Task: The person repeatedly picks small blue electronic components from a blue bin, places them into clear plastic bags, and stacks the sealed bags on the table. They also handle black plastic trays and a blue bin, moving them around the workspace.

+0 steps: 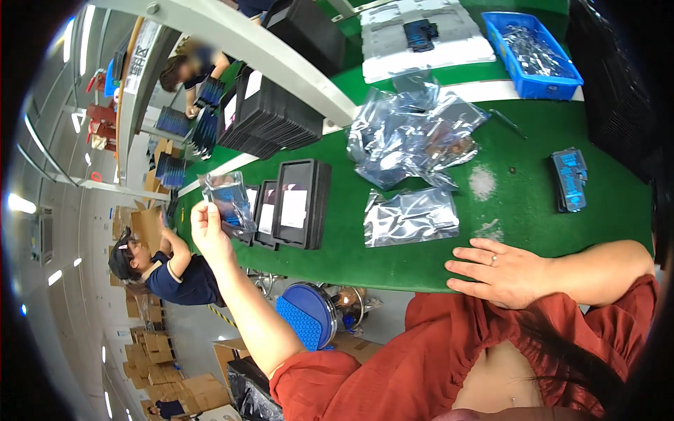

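Observation:
My left hand [210,231] is raised at the left, its fingers closed on the edge of a clear, silvery bag [241,188] with a blue and black part inside. The bag hangs over small stacks of black trays [317,210] with white labels. Spread flat at the near edge of the green table [351,270], my right hand [500,272] wears a ring and holds nothing. A single silver bag [411,219] lies just beyond it. Farther back sits a crumpled heap of silver bags [414,137]. A small stack of blue and black parts [569,179] rests at the right.
Tall stacked black trays [270,123] stand at the far left under a white frame post [281,52]. At the back are a white foam tray [379,42] and a blue bin [551,87] of small silvery pieces. Co-workers are at the left; a blue stool [307,314] stands below.

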{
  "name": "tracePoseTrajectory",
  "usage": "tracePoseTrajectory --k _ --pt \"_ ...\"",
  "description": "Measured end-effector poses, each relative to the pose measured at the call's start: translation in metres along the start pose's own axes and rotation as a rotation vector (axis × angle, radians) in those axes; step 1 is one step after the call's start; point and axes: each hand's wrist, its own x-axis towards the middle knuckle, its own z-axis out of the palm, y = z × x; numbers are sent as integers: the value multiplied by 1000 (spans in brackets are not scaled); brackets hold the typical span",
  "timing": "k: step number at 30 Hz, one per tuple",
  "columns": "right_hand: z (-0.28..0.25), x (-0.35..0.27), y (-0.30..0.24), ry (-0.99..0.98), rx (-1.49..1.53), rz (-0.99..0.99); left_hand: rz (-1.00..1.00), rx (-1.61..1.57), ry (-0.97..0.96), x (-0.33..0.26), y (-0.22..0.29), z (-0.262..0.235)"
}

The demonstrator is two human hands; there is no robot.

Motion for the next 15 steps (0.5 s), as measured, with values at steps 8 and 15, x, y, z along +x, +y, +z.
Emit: tracePoseTrajectory --k 8,15 --pt "8 -5 1 103 24 -2 -48 -532 -392 -77 141 179" --pt "3 -12 -7 204 -30 -133 -165 -538 -629 -133 127 272"
